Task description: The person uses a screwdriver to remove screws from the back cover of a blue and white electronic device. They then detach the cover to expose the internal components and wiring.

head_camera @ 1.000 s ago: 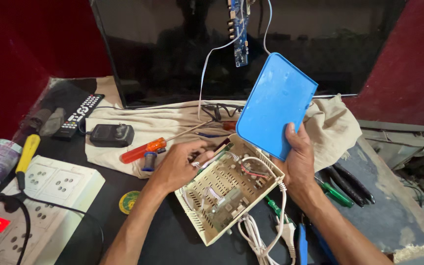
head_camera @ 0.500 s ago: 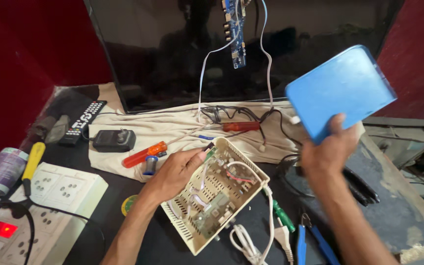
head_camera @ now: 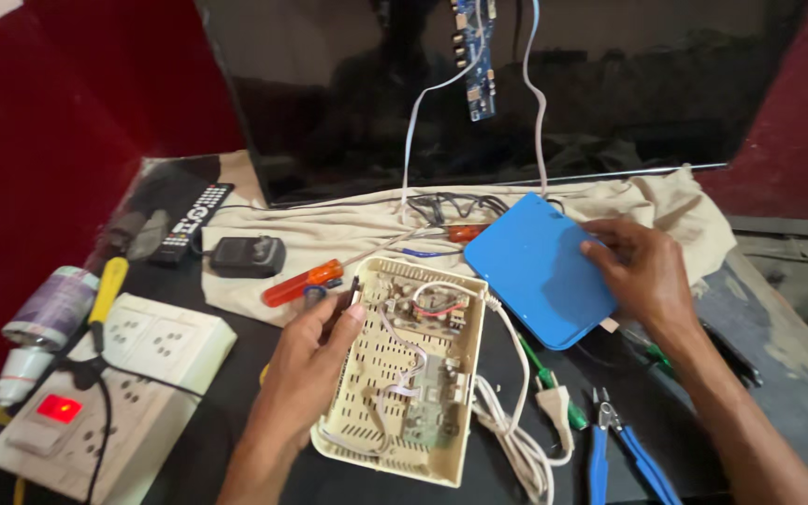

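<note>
An opened cream plastic case with wiring and a small circuit board inside lies on the dark table. My left hand grips its left edge. A blue plastic cover rests flat on the table to the right of the case, partly on a beige cloth. My right hand lies on the cover's right side, fingers on top of it. A white cord with a plug runs out of the case.
A large black screen stands behind, with a small circuit board and wires hanging on it. A white switchboard with a red light, a yellow-handled tool, an orange screwdriver, a black adapter, a remote, green screwdrivers and blue pliers lie around.
My right hand has brought the blue cover down from the air onto the table beside the case. The left hand stays on the case.
</note>
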